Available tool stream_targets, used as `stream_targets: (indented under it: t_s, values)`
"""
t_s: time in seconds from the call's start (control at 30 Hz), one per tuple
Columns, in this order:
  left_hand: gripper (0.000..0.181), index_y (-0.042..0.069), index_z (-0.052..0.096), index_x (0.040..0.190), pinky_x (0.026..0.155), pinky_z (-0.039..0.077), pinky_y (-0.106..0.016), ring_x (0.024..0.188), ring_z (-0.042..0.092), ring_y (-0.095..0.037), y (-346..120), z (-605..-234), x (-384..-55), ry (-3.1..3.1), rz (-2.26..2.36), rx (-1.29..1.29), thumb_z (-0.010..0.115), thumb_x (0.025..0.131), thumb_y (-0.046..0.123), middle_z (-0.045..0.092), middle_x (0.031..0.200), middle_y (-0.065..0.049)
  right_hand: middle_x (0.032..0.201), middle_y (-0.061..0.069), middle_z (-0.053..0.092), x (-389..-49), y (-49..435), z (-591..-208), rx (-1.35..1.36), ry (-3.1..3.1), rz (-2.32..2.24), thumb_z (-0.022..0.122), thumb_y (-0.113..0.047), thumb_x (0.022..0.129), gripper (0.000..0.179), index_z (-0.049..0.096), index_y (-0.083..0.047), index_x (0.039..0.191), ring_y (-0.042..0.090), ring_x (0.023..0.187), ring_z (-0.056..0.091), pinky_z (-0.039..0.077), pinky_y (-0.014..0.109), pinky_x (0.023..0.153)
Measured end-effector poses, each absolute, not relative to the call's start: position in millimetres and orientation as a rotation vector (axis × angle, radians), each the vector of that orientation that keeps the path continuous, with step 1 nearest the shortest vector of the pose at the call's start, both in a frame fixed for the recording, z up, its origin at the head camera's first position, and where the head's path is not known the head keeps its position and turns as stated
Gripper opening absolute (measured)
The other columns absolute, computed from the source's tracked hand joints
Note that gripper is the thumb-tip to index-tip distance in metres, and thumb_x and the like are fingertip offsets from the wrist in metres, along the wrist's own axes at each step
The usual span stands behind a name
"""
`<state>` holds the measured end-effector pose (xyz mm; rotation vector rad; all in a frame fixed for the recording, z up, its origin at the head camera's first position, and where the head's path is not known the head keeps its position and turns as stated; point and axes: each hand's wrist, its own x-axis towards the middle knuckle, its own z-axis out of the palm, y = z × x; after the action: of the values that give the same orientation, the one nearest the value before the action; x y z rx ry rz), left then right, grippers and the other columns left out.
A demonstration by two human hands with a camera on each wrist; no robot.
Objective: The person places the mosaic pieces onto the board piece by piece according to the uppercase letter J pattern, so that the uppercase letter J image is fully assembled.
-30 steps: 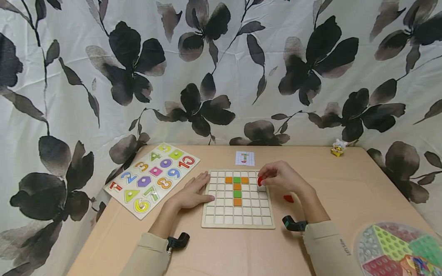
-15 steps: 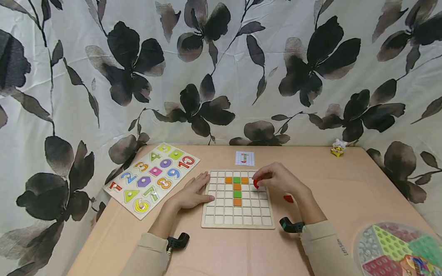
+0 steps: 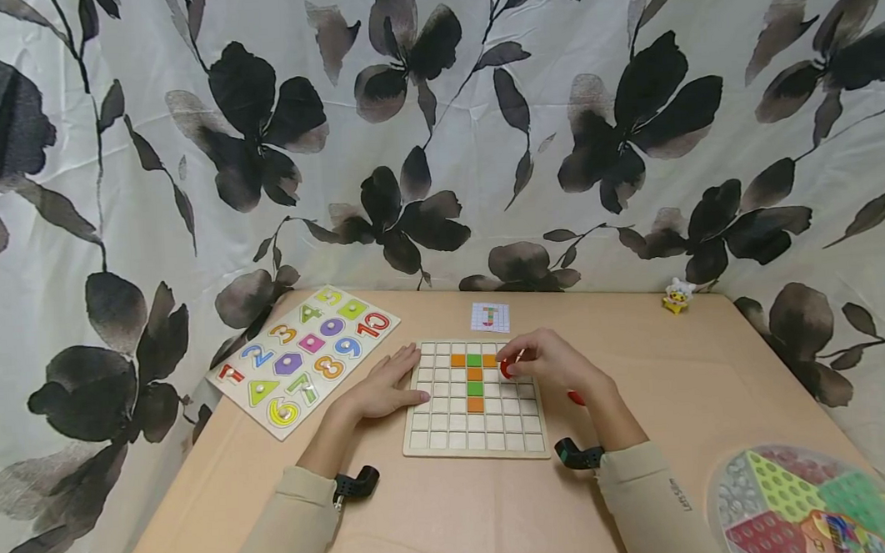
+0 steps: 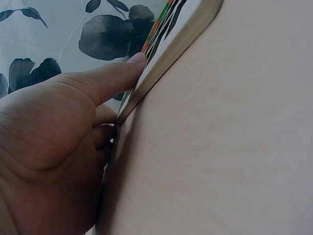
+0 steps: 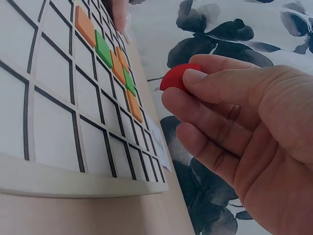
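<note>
My right hand (image 3: pixel 548 361) pinches a red piece with a curved edge (image 5: pixel 172 78) between thumb and fingertips. It is held over the right part of a pale wooden grid board (image 3: pixel 436 440), close to the orange tile at the right end of the top row. Orange tiles (image 3: pixel 476 405) and green tiles (image 3: pixel 475 388) form a T shape on the grid. My left hand (image 3: pixel 379 390) rests at the board's left edge, fingers extended along it and thumb on the top surface. A second red piece (image 3: pixel 576 398) lies on the table, partly hidden by my right wrist.
A small printed card (image 3: pixel 490 317) with a coloured pattern lies behind the board. To the left is a number-and-shape puzzle board (image 3: pixel 273 374). A small toy figure (image 3: pixel 676 296) stands at the back right. A clear container (image 3: pixel 731 483) with coloured bumpy pieces is at the front right.
My right hand has moved left over the grid with the red piece, from the board's right edge toward the coloured tiles. My left hand has stayed in place.
</note>
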<state>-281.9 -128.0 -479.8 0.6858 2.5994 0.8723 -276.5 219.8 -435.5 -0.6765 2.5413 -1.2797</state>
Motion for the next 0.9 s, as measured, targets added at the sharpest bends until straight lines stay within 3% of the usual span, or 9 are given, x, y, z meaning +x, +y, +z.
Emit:
stream_targets:
  t_s: [0.23, 0.9]
  values:
    - [0.093, 0.004, 0.023, 0.165, 0.134, 0.0, -0.051, 0.163, 0.005, -0.033, -128.8, -479.2, -281.5, 2.598, 0.872, 0.684, 0.07, 0.097, 0.045, 0.011, 0.175, -0.014, 0.108, 0.003, 0.077, -274.1, 213.8, -434.4, -0.699, 2.527, -1.279, 0.074, -0.003, 0.094, 0.021, 0.078, -0.003, 0.115, 0.019, 0.089, 0.066, 0.057, 0.024, 0.081]
    - [0.094, 0.004, 0.023, 0.165, 0.134, -0.001, -0.05, 0.164, 0.004, -0.032, -129.0, -479.8, -282.6, 2.602, 0.858, 0.693, 0.07, 0.097, 0.047, 0.011, 0.176, -0.013, 0.094, 0.003, 0.076, -271.6, 204.9, -434.7, -0.749, 2.454, -1.347, 0.08, -0.006, 0.09, 0.015, 0.078, 0.001, 0.103, 0.017, 0.081, 0.063, 0.054, 0.021, 0.072]
